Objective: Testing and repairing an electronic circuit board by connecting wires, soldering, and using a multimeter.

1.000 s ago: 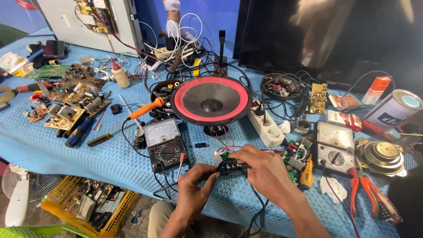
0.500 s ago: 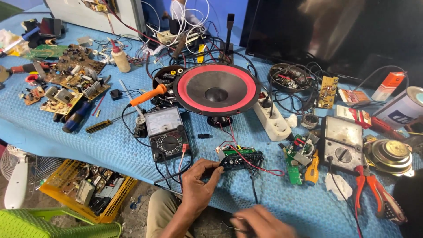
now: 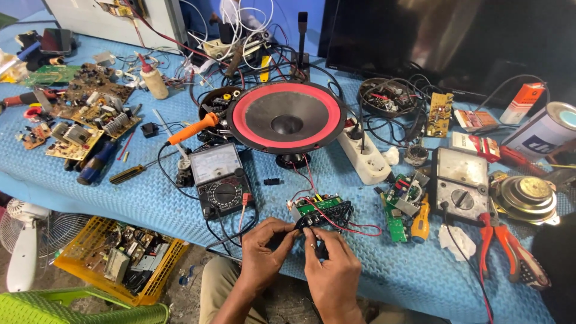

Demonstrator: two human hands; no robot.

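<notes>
Both hands pinch at the near edge of a small green circuit module.

The left hand (image 3: 264, 255) and right hand (image 3: 330, 270) have fingertips drawn together on the black front of the module (image 3: 317, 211), which lies at 12 o'clock from them, long axis running 9 to 3. The left sits slightly nearer. An analog multimeter (image 3: 217, 179) sits at 10 o'clock, forearms rising from 6.

Red-rimmed speaker (image 3: 287, 118), analog multimeter (image 3: 219, 180), pliers (image 3: 510, 246)

A blue waffle-textured cloth (image 3: 150, 198) is covering the table. A red ring is edging the grey speaker cone (image 3: 287, 117). Near it, a green circuit board (image 3: 317, 207) is trailing red wires. An orange-handled soldering iron (image 3: 191, 129) is lying to the left.
</notes>
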